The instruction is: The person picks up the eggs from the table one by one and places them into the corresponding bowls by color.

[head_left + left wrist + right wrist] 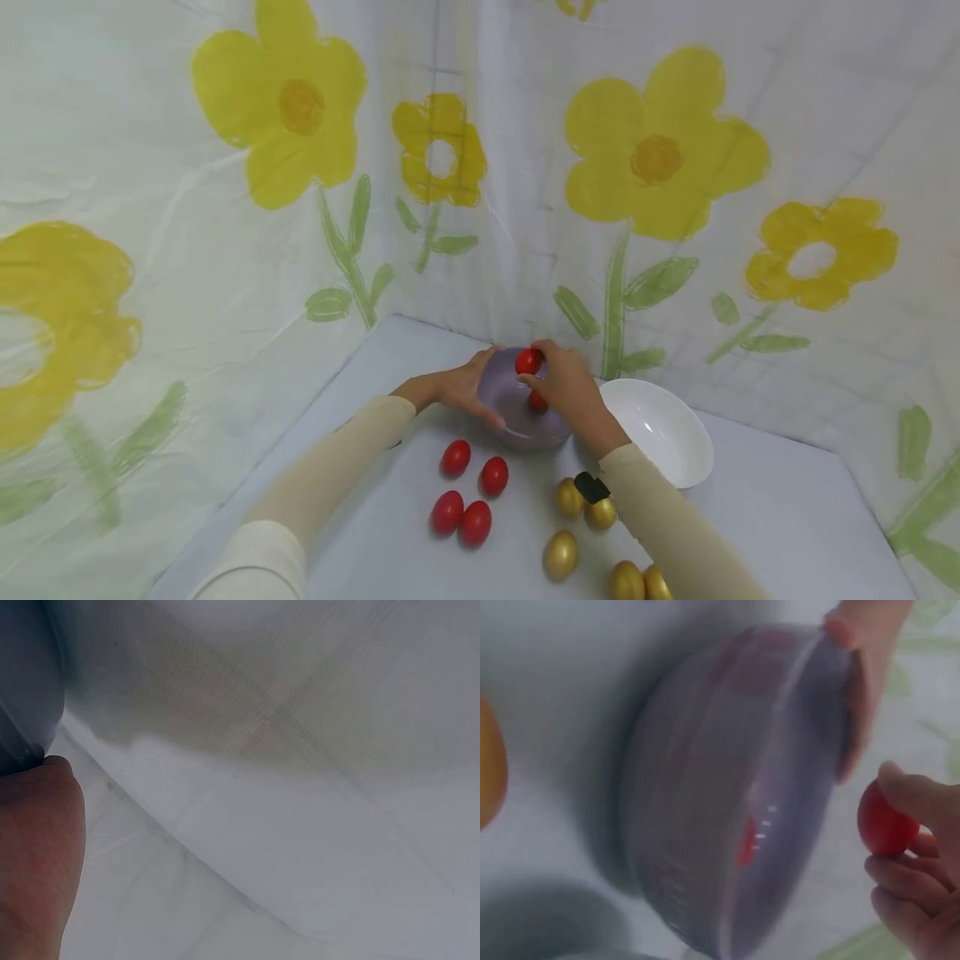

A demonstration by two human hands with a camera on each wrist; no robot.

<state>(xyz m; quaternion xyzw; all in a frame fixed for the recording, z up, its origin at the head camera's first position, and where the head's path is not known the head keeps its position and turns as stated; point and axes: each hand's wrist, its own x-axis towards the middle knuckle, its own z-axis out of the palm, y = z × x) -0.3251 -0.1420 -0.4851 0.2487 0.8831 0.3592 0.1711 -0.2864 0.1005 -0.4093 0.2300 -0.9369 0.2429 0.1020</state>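
A purple bowl [510, 404] stands on the table near the back corner. My left hand [461, 387] holds it at its left side, with the thumb along the near rim. Over the bowl's opening, my right hand [566, 387] pinches a red egg [528, 361] between thumb and fingers. Another red egg [537, 401] lies inside the bowl, partly hidden by the right hand. In the right wrist view the pinched egg [885, 821] is apart from the bowl [690, 787]. The left wrist view catches only the bowl's side [26, 682] and part of the left hand [37, 847].
Several red eggs [494, 477] lie on the table in front of the bowl. To their right are several gold eggs [561, 556], some partly covered by the right sleeve. A white bowl [660, 433] stands right of the purple one. A flower-printed curtain [517, 208] hangs behind the table.
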